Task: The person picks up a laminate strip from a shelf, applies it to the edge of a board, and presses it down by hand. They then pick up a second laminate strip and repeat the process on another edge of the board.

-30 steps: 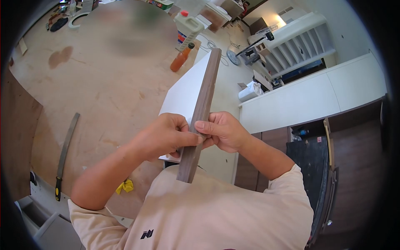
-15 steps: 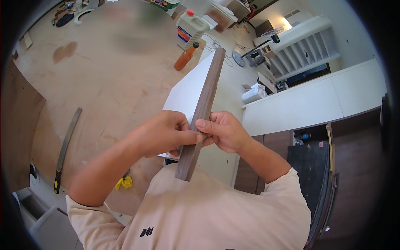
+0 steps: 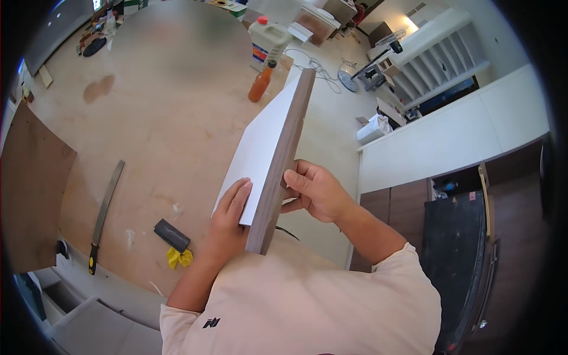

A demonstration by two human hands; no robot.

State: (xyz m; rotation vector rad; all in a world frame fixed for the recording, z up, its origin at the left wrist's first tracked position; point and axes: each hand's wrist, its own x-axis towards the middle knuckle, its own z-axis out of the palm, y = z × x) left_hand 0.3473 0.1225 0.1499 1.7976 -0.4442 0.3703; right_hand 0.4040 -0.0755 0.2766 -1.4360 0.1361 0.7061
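Observation:
A board with a white face [image 3: 260,145] and a brown wood-grain edge stands tilted in front of my chest. My left hand [image 3: 231,207] lies against the white face near its lower end, fingers together, gripping the board from that side. On the other side, my right hand [image 3: 313,189] has its thumb and fingers at the brown edge; its fingertips are partly hidden behind the board. Left of the board, a dark grey block [image 3: 171,235] rests on the worktable beside a crumpled yellow piece [image 3: 179,258]. Further left is a long file [image 3: 107,207] with a black and yellow handle.
The wooden worktable [image 3: 154,142] carries an orange bottle [image 3: 261,81] and a white jug [image 3: 269,38] with a red cap at its far edge. A brown panel [image 3: 35,189] stands at left. Dark cabinets [image 3: 455,254] are at right. A person [image 3: 359,14] is far back.
My left hand has moved from the brown edge down onto the white face. My right hand has shifted slightly right. The grey block has come into view.

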